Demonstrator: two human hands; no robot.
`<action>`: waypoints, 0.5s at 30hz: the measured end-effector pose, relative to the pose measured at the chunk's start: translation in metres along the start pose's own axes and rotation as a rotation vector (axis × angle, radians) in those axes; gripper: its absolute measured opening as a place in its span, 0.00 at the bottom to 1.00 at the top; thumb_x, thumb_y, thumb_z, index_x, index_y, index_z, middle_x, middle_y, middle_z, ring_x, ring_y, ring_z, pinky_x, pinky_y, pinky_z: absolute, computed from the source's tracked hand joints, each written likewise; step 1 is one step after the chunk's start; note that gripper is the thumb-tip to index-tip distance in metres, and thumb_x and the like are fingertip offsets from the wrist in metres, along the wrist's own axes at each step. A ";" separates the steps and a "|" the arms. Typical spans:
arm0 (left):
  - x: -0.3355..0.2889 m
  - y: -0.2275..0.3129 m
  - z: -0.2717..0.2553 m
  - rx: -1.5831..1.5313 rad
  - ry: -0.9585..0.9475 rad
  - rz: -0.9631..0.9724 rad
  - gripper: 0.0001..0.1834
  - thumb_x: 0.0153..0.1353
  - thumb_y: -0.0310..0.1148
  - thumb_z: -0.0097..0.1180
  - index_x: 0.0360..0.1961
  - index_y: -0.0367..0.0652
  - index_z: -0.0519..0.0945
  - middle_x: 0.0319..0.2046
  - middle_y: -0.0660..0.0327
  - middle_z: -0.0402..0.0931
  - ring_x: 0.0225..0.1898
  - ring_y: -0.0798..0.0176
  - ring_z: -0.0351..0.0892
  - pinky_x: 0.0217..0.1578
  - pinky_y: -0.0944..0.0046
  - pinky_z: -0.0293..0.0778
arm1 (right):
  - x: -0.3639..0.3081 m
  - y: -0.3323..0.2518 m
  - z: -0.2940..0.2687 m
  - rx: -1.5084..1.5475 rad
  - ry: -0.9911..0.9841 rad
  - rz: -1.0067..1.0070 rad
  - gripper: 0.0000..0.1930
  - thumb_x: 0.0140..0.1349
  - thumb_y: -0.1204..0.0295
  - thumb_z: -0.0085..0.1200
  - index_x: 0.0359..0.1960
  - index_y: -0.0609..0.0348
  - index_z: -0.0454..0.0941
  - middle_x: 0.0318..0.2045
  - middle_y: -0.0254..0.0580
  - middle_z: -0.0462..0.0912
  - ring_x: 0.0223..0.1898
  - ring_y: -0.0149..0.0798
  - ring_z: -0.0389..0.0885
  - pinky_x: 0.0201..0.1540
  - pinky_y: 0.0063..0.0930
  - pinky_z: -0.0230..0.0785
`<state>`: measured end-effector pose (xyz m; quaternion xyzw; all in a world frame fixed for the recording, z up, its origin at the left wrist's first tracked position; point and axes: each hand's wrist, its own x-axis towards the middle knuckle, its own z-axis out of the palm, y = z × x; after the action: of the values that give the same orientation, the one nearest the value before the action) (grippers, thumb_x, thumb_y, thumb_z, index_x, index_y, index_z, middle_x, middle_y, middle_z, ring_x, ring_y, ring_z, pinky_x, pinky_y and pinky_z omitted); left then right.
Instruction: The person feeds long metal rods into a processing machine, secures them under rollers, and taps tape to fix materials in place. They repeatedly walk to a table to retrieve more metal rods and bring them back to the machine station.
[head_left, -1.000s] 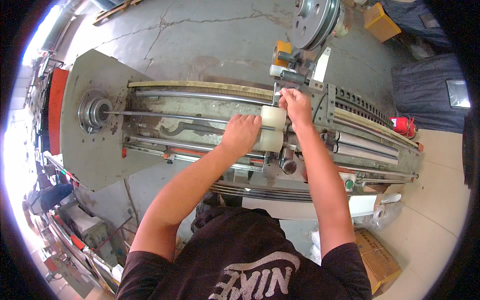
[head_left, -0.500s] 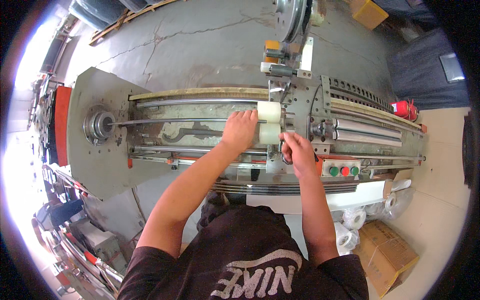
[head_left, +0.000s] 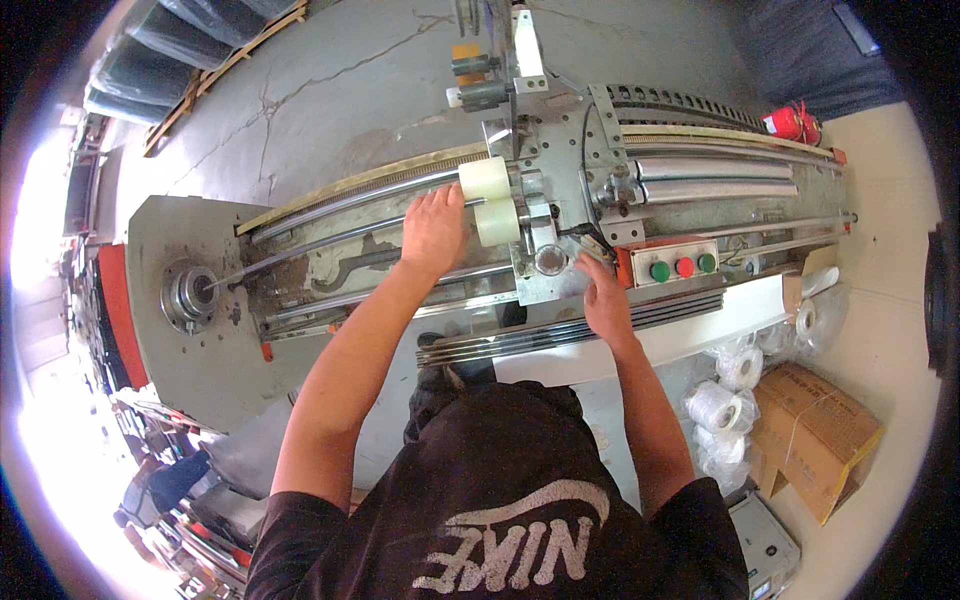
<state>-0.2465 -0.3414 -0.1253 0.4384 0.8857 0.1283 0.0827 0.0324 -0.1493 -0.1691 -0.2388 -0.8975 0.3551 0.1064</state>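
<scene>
My left hand is closed over a long thin metal rod, just left of two cream-white rollers on the machine's carriage. The rod runs from a round chuck at the left end toward the gap between the rollers. To the right, my right hand is beside a round metal disc on the carriage plate, fingers stretched forward and slightly blurred. I see nothing held in it. Its fingertips lie close to a dark cable and the push-button box.
A hook-shaped flat wrench lies on the machine bed. Several dark rods lie along the near side. Wrapped rolls and a cardboard box stand at right. A red fire extinguisher is beyond the bed's right end.
My view has shifted, so the machine sits tilted and further left. My right hand has come away from the small dark handle it was gripping. My left hand stays on the rod.
</scene>
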 end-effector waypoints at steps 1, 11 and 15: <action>0.000 0.001 -0.002 0.008 -0.018 -0.012 0.36 0.53 0.36 0.74 0.60 0.38 0.71 0.50 0.51 0.79 0.56 0.46 0.79 0.58 0.47 0.73 | 0.010 0.004 0.003 -0.028 -0.040 -0.062 0.29 0.58 0.87 0.51 0.63 0.56 0.75 0.56 0.53 0.84 0.58 0.57 0.81 0.62 0.47 0.72; 0.011 -0.021 -0.010 -0.268 -0.181 -0.071 0.45 0.59 0.39 0.66 0.73 0.35 0.59 0.54 0.48 0.83 0.58 0.44 0.81 0.62 0.49 0.73 | 0.037 0.027 0.011 -0.405 -0.301 -0.237 0.28 0.64 0.79 0.48 0.66 0.43 0.76 0.58 0.42 0.84 0.61 0.48 0.81 0.66 0.43 0.70; 0.030 -0.042 -0.021 -0.516 -0.317 -0.074 0.49 0.65 0.44 0.61 0.78 0.34 0.50 0.50 0.47 0.86 0.54 0.45 0.85 0.57 0.51 0.77 | 0.041 0.050 0.027 -0.498 -0.151 -0.431 0.20 0.65 0.73 0.51 0.57 0.43 0.82 0.50 0.36 0.89 0.52 0.44 0.86 0.57 0.42 0.77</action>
<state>-0.3019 -0.3454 -0.1191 0.3851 0.8152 0.2760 0.3331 0.0047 -0.1130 -0.2218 -0.0354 -0.9919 0.1110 0.0508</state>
